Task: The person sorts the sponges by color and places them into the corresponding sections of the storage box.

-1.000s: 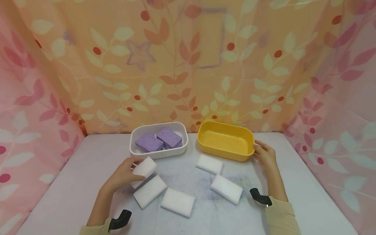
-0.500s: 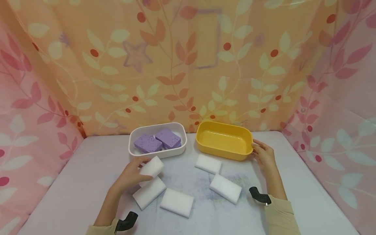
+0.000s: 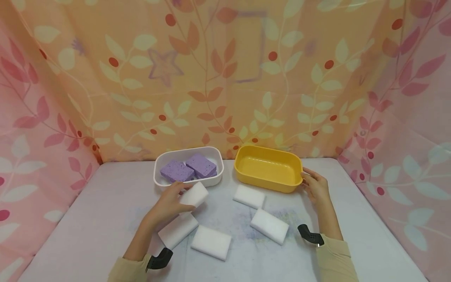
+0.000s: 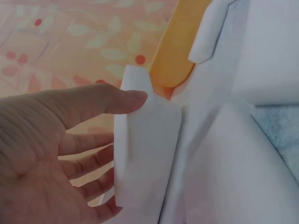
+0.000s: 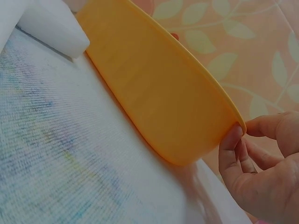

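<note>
My left hand [image 3: 172, 203] grips a white foam sponge block [image 3: 195, 195] between thumb and fingers, just in front of the white tub [image 3: 211, 181]. In the left wrist view the thumb lies along one side of this sponge block [image 4: 147, 149], with the other fingers at its edge. My right hand [image 3: 317, 188] pinches the right end of the yellow tub [image 3: 269, 184] at its rim. The right wrist view shows thumb and fingertips on the tub's rim corner [image 5: 240, 123]. Nothing lies inside the yellow tub. Two purple sponges [image 3: 177, 171] sit in the white tub.
Several more white sponge blocks lie on the white-covered table: one [image 3: 178, 230] below my left hand, one [image 3: 211, 242] at the front middle, one [image 3: 270, 226] at right and one [image 3: 249, 196] before the yellow tub. Patterned curtains [image 3: 225, 78] stand behind and on both sides.
My left hand has moved to the right with the white sponge block, uncovering table at left. My right hand stays at the yellow tub's rim.
</note>
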Demonstrator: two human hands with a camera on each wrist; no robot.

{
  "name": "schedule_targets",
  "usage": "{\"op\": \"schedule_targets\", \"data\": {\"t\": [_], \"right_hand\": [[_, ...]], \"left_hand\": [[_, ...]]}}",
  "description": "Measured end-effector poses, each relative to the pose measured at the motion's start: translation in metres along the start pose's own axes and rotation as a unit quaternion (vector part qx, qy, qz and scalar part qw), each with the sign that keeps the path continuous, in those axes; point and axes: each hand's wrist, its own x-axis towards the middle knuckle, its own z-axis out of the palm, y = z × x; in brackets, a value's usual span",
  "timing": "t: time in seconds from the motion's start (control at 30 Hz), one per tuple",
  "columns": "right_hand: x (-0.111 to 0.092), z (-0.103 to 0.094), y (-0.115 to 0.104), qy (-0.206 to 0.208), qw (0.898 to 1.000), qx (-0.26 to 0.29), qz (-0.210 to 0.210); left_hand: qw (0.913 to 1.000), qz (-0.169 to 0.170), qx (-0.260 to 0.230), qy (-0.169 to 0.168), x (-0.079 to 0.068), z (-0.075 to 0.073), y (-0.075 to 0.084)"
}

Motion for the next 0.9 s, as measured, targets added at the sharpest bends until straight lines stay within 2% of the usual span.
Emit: {"op": "schedule_targets", "data": {"t": [0.27, 0.43, 0.57, 0.9], "right_hand": [[-0.001, 0.002, 0.000, 0.001, 1.000, 0.008, 0.001], [-0.002, 0.002, -0.002, 0.013, 1.000, 0.005, 0.010], [-0.002, 0.001, -0.003, 0.020, 1.000, 0.002, 0.012], [-0.001, 0.000, -0.004, 0.020, 1.000, 0.008, 0.020]], "left_hand": [[0.9990, 0.034, 0.028, -0.007, 0.016, 0.005, 0.008], [0.9987, 0.046, 0.003, -0.023, 0.026, 0.011, 0.013], [0.9985, 0.043, -0.009, -0.034, 0.032, 0.016, 0.020], [0.9991, 0.001, -0.014, -0.040, 0.048, 0.026, 0.034]]}}
